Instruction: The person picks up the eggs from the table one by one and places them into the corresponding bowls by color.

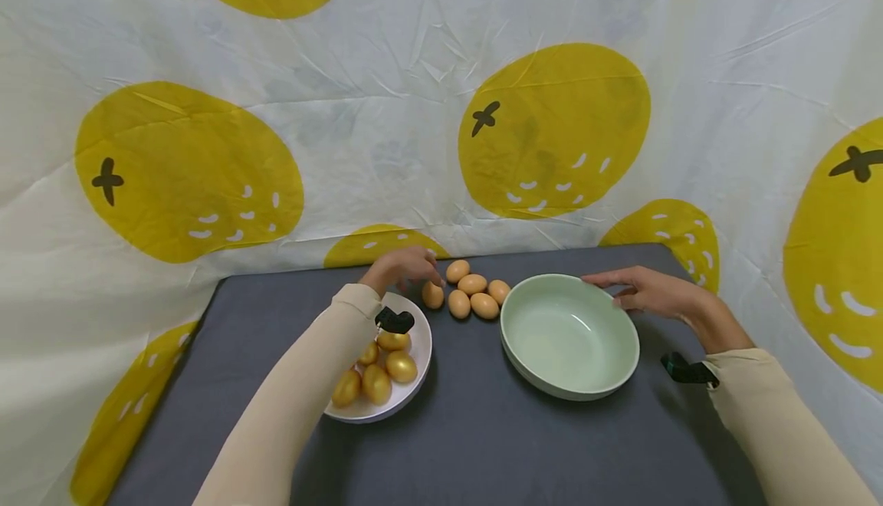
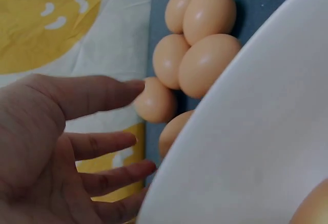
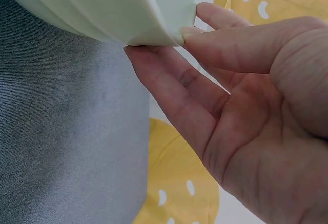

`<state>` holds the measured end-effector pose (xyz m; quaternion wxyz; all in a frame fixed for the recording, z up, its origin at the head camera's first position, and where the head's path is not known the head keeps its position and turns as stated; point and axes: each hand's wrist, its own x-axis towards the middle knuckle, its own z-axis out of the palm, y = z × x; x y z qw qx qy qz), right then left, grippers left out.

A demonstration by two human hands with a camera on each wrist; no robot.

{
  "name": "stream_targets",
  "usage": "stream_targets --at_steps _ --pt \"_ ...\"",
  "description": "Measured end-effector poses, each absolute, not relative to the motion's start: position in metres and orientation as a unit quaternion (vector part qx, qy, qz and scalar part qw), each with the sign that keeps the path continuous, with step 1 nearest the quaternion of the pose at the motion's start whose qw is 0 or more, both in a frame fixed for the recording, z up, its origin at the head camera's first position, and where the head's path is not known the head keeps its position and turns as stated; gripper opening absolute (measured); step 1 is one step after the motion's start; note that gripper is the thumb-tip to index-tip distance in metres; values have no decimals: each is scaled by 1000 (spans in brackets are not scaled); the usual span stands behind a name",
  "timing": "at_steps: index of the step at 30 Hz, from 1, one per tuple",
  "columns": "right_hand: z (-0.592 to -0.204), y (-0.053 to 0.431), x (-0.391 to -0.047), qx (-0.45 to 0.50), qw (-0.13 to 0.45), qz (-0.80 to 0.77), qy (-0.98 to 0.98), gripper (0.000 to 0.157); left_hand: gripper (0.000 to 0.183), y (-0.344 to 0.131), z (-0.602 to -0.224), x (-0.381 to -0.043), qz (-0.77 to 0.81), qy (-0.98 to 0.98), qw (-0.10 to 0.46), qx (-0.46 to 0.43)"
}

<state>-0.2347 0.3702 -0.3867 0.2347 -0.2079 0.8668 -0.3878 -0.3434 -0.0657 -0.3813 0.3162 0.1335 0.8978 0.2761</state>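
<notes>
My left hand [image 1: 407, 267] reaches over the far side of the white bowl [image 1: 422, 368], its fingers apart and holding nothing. Closest to it is a brown egg [image 1: 433, 296], one of several grouped in the middle of the table. In the left wrist view the thumb tip overlaps another egg [image 2: 156, 101], and the bowl's rim partly hides the nearest one. Several gold eggs [image 1: 376, 385] lie in the white bowl, some behind the left sleeve. At its right far side, my right hand [image 1: 651, 291] holds the rim of the pale green bowl [image 1: 569, 337] between thumb and fingers; nothing lies inside.
A dark grey cloth [image 1: 469, 445] covers the table. Behind and beside it hangs a white curtain [image 1: 386, 146] with big yellow fruit prints, close to the table's far edge. Dark straps [image 1: 690, 372] sit at both wrists.
</notes>
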Motion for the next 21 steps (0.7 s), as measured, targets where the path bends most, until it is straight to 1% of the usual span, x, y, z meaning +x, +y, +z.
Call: stream_targets --at_steps 6,12,16,19,21 --pt "-385 367 -232 -201 232 -388 869 57 30 -57 -393 -345 251 909 313 113" --pt "-386 367 -231 -206 221 -386 872 57 16 -48 -402 -346 242 918 298 102" --pt "-386 368 -231 -209 222 -391 868 57 18 -43 -407 -345 221 930 276 102" --pt "-387 368 -232 -211 225 -394 866 57 27 -41 -409 -345 231 928 276 98" --pt "-387 368 -233 -212 225 -394 865 57 26 -41 -410 -345 241 924 280 100"
